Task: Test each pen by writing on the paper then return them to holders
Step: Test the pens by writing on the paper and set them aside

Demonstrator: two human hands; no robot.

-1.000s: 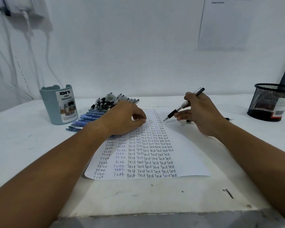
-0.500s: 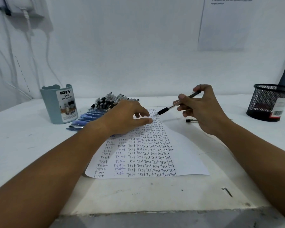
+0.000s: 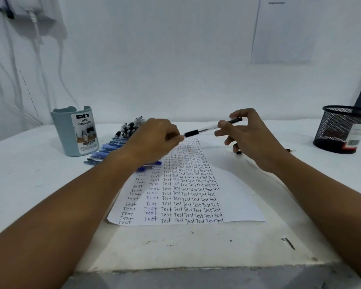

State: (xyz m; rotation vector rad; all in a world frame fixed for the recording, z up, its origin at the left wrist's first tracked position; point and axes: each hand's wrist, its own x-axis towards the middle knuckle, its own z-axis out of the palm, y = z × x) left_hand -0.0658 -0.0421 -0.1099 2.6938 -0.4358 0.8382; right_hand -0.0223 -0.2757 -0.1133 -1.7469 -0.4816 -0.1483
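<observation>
We see a slim pen with a clear barrel and black rubber sleeve [image 3: 208,128] held level in the air above the far end of the white sheet of paper [image 3: 233,197], which lies flat on the white tabletop [image 3: 29,176] and carries columns of the handwritten word "Test". The right hand [image 3: 252,138] pinches the pen's rear half between thumb and forefinger, its other fingers loosely bent. The left hand [image 3: 154,140] meets the pen's tip end with fingers curled; whether its grip actually pinches the tip we cannot tell, since the fingers hide it. Just left of the paper, partly behind the left wrist, lies a row of blue and black pens [image 3: 113,147] side by side on the tabletop. Beyond them, near the wall, stands a pale blue plastic desk organizer cup [image 3: 74,132] with a printed label. Well apart at the far right stands a black wire-mesh pen holder [image 3: 342,128]. A small dark item lies on the tabletop behind the right hand, too hidden to identify.
</observation>
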